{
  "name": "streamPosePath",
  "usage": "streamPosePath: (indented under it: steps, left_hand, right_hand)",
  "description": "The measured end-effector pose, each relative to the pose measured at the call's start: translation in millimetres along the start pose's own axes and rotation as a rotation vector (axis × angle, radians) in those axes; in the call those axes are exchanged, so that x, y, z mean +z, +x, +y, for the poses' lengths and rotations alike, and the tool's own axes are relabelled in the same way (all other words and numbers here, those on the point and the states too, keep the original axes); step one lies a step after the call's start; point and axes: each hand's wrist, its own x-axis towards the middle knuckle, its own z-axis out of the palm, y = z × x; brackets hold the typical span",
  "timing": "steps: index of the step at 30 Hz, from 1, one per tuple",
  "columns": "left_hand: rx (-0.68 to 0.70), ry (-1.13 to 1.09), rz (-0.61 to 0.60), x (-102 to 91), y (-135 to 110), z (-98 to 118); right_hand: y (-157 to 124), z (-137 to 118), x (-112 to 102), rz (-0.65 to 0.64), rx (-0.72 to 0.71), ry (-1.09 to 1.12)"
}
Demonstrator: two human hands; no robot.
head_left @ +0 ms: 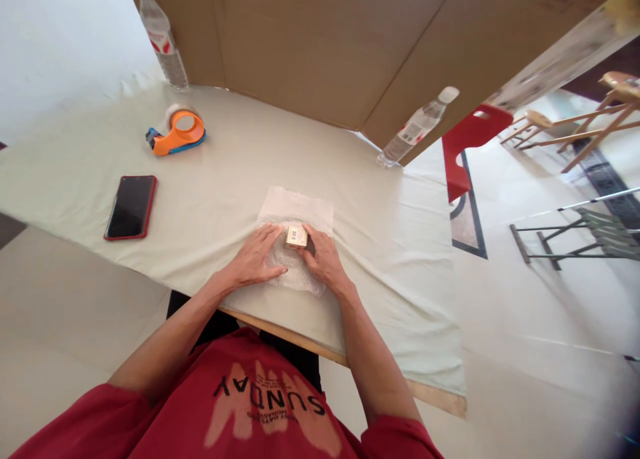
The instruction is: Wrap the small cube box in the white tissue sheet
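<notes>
A small pale-yellow box [297, 237] with a barcode on its top face stands on a sheet of bubble wrap [299, 205] near the table's front edge. My right hand [321, 255] curves round the box's right side, with thumb and forefinger at its corners. On the other side, my left hand [257, 255] lies open over the wrap. Its fingertips reach close to the box's left side; whether they touch it I cannot tell. The thumb is spread away, toward the lower part of the wrap.
An orange and blue tape dispenser [183, 133] and a red-edged phone [131, 207] lie on the cloth-covered table [220, 179] at left. Two plastic bottles, one left [163, 39] and one right [417, 129], stand by a tall cardboard panel [320, 39]. A red chair [470, 142] is beyond the right edge.
</notes>
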Motion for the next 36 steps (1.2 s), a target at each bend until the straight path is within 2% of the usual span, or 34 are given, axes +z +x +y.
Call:
streamPosePath:
  steps: [5, 8, 10, 14, 17, 20, 22, 24, 27, 30, 34, 36]
  left_hand:
    - [0.04, 0.061, 0.037, -13.8, -29, 8]
    - [0.065, 0.121, -0.001, -18.8, -47, 13]
    - [0.058, 0.151, -0.001, -18.4, -54, 14]
    - [0.077, 0.18, 0.072, -10.6, -52, 15]
    - [0.133, 0.172, 0.154, -5.1, -44, 17]
    - [0.158, 0.14, 0.241, -6.2, -34, 20]
    - [0.135, 0.145, 0.292, -11.1, -28, 23]
    - [0.107, 0.18, 0.287, -17.9, -20, 28]
    - [0.097, 0.227, 0.226, -26.5, -5, 36]
    - [0.068, 0.188, 0.216, -30.5, 11, 40]
    - [-0.148, -0.009, 0.246, -37.3, 25, 32]
    - [-0.27, -0.115, 0.199, -44.3, 26, 27]
  right_hand:
    - [0, -3, -9, -0.004, 0.0, 0.025]
    - [-16, -9, -26, 0.061, -0.037, 0.033]
    - [-34, -16, -38, 0.055, -0.069, 0.02]
    - [-67, -32, -46, -0.113, -0.164, -0.058]
    - [-76, -39, -33, -0.107, -0.176, -0.158]
    - [-69, -36, -22, 0.043, -0.179, -0.19]
    - [-60, -32, -22, 0.131, -0.18, -0.159]
    - [-48, -28, -27, 0.175, -0.153, -0.114]
    - [-28, -25, -36, 0.189, -0.075, -0.04]
    - [-11, -24, -43, 0.196, 0.022, 0.11]
    - [6, -21, -45, 0.152, 0.206, 0.333]
    - [11, -18, -44, 0.117, 0.301, 0.41]
